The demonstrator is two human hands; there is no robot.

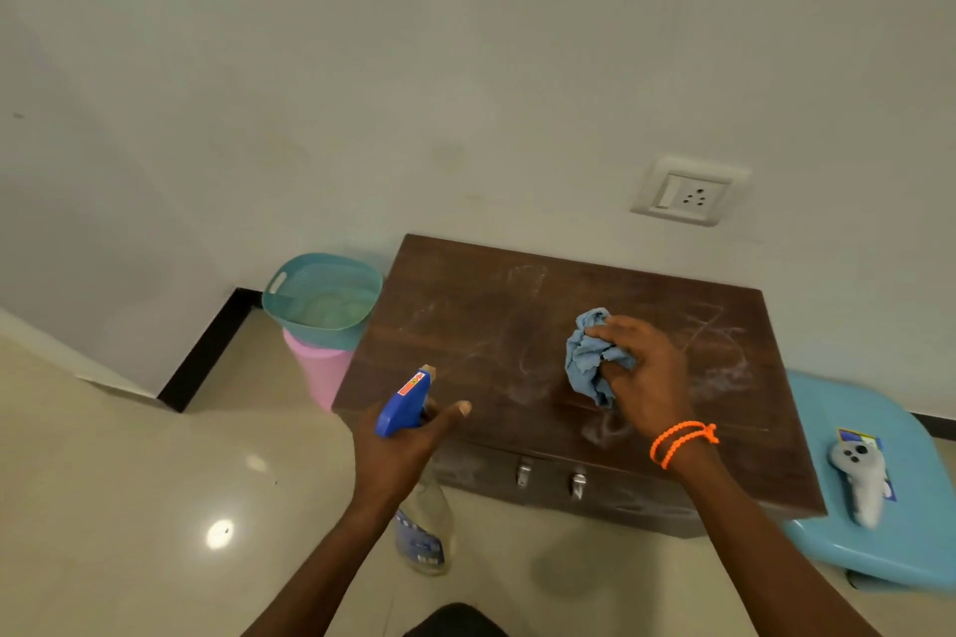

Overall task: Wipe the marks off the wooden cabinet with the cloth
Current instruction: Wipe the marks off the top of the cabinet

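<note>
A low dark wooden cabinet (pixel 465 326) stands against the wall, its top smeared with whitish chalk-like marks, thickest at the right. My right hand (pixel 646 372) presses a crumpled blue cloth (pixel 589 357) onto the middle of the top. My left hand (pixel 403 450) holds a clear spray bottle (pixel 408 404) with a blue trigger head beside the cabinet's front left corner, nozzle pointing over the top. Two metal handles show on the cabinet front.
A teal basket (pixel 320 295) sits on a pink bin (pixel 320 372) left of the cabinet. On the right, a light blue stool (pixel 910 522) carries a grey controller (pixel 859 481). A wall socket (pixel 688 191) is above. Shiny tiled floor lies in front.
</note>
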